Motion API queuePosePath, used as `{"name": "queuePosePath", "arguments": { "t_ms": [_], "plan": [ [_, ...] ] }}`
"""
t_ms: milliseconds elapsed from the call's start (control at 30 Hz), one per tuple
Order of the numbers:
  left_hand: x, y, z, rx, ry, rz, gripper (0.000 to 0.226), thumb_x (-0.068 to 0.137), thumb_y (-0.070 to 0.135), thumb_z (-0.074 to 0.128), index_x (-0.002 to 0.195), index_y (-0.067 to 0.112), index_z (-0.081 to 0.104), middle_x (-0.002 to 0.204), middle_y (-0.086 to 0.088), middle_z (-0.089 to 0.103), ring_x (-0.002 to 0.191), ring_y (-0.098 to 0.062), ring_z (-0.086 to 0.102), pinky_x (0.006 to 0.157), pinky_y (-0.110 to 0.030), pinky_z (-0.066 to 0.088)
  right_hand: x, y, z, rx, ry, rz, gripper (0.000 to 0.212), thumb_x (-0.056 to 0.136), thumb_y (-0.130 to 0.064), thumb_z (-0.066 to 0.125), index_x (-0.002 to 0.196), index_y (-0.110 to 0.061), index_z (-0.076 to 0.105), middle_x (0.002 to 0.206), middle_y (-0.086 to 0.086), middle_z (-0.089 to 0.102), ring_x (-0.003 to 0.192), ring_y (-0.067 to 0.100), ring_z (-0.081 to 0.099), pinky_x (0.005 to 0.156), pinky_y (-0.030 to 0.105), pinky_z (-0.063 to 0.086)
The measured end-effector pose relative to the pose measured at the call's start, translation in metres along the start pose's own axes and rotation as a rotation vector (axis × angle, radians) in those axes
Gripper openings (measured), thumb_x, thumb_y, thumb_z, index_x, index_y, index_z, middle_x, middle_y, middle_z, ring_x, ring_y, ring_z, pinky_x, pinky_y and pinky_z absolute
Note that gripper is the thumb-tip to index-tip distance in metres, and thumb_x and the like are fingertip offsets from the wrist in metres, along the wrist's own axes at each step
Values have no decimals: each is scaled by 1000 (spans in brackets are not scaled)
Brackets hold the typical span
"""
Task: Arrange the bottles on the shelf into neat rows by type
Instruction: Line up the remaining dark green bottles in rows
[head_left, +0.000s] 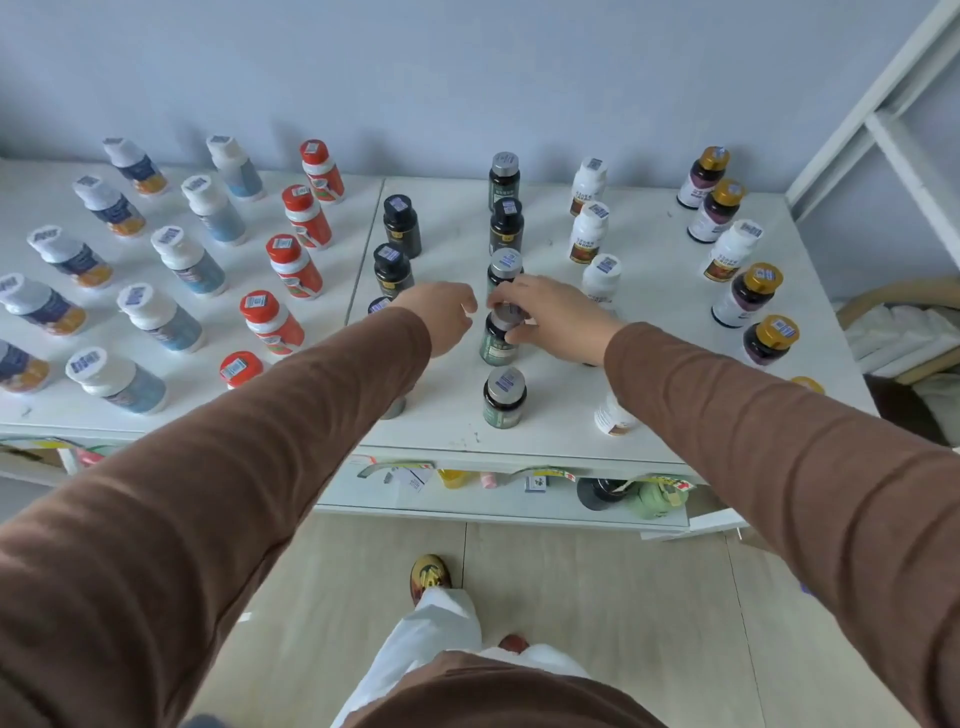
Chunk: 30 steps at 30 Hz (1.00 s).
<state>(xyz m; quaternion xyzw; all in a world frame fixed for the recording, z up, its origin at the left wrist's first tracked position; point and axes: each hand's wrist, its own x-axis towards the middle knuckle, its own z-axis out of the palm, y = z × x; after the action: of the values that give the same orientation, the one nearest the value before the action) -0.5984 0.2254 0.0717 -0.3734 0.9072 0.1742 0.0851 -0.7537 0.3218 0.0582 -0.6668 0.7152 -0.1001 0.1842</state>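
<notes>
The right hand (550, 317) curls its fingers and thumb around the grey cap of a dark green bottle (498, 340) standing upright on the white shelf top (447, 415). The left hand (441, 317) hovers just beside it with fingers loosely bent, holding nothing. Both arms wear soft, ribbed brown sleeves (260, 457).

The held bottle is a smooth, glossy cylinder in a single file of like ones: a grey-capped bottle (504, 397) nearer the person, three more beyond the fingers. Beyond the left hand stand black-capped bottles (401, 223); farther out on that side, red-capped bottles (298, 265), then white-capped ones with pale blue labels (187, 260) and with dark blue and orange labels (67, 254). Outward of the right hand are white bottles (589, 228) and gold-capped bottles (748, 291). Each cap carries a small printed sticker.

The shelf top is matte, lightly scuffed, seamed between two panels. Behind rises a plain pale blue wall (467, 67); below, pale wood-look floor (597, 597)
</notes>
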Motion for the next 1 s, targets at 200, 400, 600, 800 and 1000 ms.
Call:
{"name": "queuePosePath", "arguments": {
  "t_ms": [200,400,600,800,1000],
  "plan": [
    [9,-7,-15,-1089,-193,-143,59,98,53,28,108,8,65,102,-15,72,97,-30,68,84,-34,52,5,-13,-54,736,130,300,26,90,-42,65,102,-18,66,84,-4,64,70,8,56,67,19,48],
    [20,-11,-25,-1271,-392,-85,60,99,53,26,100,7,64,82,-15,69,65,-22,61,62,-29,52,10,-19,-70,870,96,422,36,86,-50,68,94,-15,67,79,-3,60,70,11,52,66,24,43],
    [33,-20,-8,-856,-300,165,31,99,39,40,119,20,53,117,-8,63,106,-25,58,93,-40,51,-3,-23,-62,572,175,316,24,86,-30,72,102,-14,63,86,-6,58,69,5,53,64,14,45],
    [39,-23,1,-95,-122,341,36,95,32,46,131,25,50,134,-3,55,124,-25,47,105,-40,38,-2,-13,-28,116,95,195,32,78,-30,74,106,-23,60,97,-7,49,87,13,52,69,27,33],
    [50,-32,-4,68,-79,342,32,91,39,50,122,31,54,127,3,58,120,-22,48,100,-43,42,8,-12,1,-11,12,136,44,82,-30,71,121,-18,55,118,-2,49,100,22,56,74,31,39]
  ]
}}
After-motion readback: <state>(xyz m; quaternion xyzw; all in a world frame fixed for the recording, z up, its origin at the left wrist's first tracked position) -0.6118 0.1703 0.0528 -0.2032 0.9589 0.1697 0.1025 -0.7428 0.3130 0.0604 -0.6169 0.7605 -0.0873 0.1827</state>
